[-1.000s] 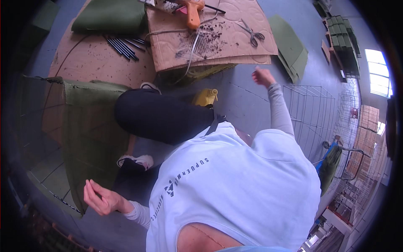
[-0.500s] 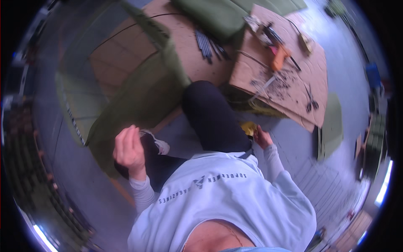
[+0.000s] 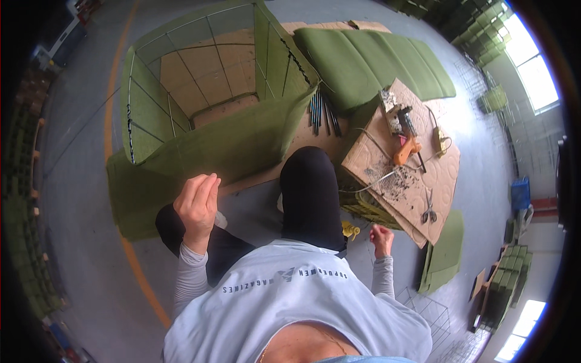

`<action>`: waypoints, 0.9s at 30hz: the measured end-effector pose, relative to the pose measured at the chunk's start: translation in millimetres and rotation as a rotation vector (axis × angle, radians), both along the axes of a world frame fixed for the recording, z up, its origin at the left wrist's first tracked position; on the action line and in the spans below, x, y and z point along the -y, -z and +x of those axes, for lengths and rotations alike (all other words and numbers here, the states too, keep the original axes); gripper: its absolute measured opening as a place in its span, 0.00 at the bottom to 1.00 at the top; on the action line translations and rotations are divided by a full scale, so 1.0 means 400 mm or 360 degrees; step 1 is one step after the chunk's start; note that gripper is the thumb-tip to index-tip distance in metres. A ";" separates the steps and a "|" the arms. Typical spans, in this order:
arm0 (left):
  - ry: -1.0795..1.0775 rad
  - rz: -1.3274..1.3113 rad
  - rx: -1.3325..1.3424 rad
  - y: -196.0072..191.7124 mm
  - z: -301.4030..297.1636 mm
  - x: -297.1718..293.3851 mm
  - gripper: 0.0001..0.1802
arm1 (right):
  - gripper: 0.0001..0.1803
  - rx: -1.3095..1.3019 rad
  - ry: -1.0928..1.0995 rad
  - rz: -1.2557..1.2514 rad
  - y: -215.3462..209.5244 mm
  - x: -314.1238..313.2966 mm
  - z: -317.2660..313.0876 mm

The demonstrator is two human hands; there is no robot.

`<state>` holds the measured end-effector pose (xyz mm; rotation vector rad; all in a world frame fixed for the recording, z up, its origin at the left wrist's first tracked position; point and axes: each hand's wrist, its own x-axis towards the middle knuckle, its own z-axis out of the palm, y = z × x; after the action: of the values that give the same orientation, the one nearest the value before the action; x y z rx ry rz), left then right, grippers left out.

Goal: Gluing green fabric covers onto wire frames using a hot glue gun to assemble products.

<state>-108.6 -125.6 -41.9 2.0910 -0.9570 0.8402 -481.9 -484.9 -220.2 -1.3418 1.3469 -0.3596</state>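
Observation:
My left hand (image 3: 196, 209) is raised over my left thigh with its fingers pressed together; whether anything is pinched in them is hidden. Just beyond it lies the loose flap of green fabric (image 3: 224, 142) along the near side of a wire-grid frame (image 3: 212, 31), whose sides are lined with the same green fabric. My right hand (image 3: 381, 240) is low beside my right knee, its fingers closed in a pinch, and what they may hold is too small to make out. A yellow object (image 3: 349, 229) is close to its left, apart from the fingers.
At right, a cardboard-topped stand (image 3: 369, 163) carries an orange glue gun (image 3: 405, 151), scissors (image 3: 428, 209) and dark scraps. Black rods (image 3: 324, 114) lie by the frame. Behind is a green padded panel (image 3: 381, 63); green sheets (image 3: 442, 254) rest at the right.
The view has swung, bringing more of the frame and the right-hand wall into sight. My right hand has drawn away from the yellow object; my left hand stays raised with its fingers together.

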 end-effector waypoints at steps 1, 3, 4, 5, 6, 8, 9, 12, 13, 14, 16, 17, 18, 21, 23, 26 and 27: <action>0.0020 -0.0031 -0.0054 -0.001 -0.004 0.005 0.09 | 0.14 0.0052 -0.0084 -0.0118 -0.059 0.030 0.059; 0.0077 -0.0108 -0.0121 -0.004 -0.012 0.028 0.09 | 0.16 0.0168 -0.0304 -0.0370 -0.149 0.078 0.188; 0.0096 -0.0149 -0.0133 -0.008 -0.020 0.048 0.09 | 0.15 0.0361 -0.0309 -0.0335 -0.214 0.064 0.286; 0.0118 -0.0208 -0.0227 -0.010 -0.031 0.068 0.08 | 0.15 0.0550 -0.0322 -0.0296 -0.284 0.027 0.393; 0.0157 -0.0267 -0.0306 -0.018 -0.042 0.093 0.09 | 0.10 0.0717 -0.0488 -0.0272 -0.352 -0.013 0.481; 0.0354 -0.0186 -0.0323 -0.028 -0.063 0.146 0.18 | 0.13 0.1150 -0.0768 0.0088 -0.420 -0.105 0.627; 0.0513 -0.0152 -0.0312 -0.026 -0.065 0.175 0.27 | 0.13 0.1331 -0.0837 0.0219 -0.435 -0.158 0.688; 0.0645 -0.0081 -0.0425 -0.010 -0.069 0.219 0.37 | 0.10 0.1532 -0.1004 0.0385 -0.467 -0.303 0.796; 0.0628 -0.0006 -0.0360 -0.006 -0.061 0.223 0.37 | 0.09 0.1570 -0.0990 0.0391 -0.450 -0.328 0.811; 0.0610 0.0073 -0.0295 -0.001 -0.055 0.220 0.38 | 0.08 0.1611 -0.0976 0.0399 -0.431 -0.343 0.820; 0.0596 0.0102 -0.0334 0.013 -0.057 0.200 0.38 | 0.08 0.1539 -0.0956 0.0547 -0.415 -0.352 0.809; 0.0574 0.0131 -0.0329 0.027 -0.056 0.176 0.35 | 0.08 0.1304 -0.1068 0.0143 -0.403 -0.352 0.802; 0.0557 0.0161 -0.0323 0.045 -0.047 0.155 0.32 | 0.08 0.1059 -0.1158 -0.0260 -0.396 -0.353 0.798; 0.0255 0.0334 -0.0076 0.098 -0.015 0.095 0.24 | 0.09 0.1077 -0.1286 -0.1313 -0.413 -0.349 0.816; 0.0210 0.0368 0.0008 0.113 0.022 0.064 0.22 | 0.18 0.1176 -0.1530 -0.2015 -0.413 -0.360 0.834; 0.0158 0.0383 0.0139 0.093 0.077 0.048 0.19 | 0.21 0.1236 -0.1638 -0.2337 -0.410 -0.371 0.884; 0.0173 0.0376 0.0181 0.087 0.091 0.043 0.19 | 0.23 0.1246 -0.1657 -0.2327 -0.408 -0.373 0.900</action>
<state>-72.1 -142.9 -76.6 2.1829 -1.2734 0.8310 -121.7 -335.7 -57.0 -2.4120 -0.5958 -1.0503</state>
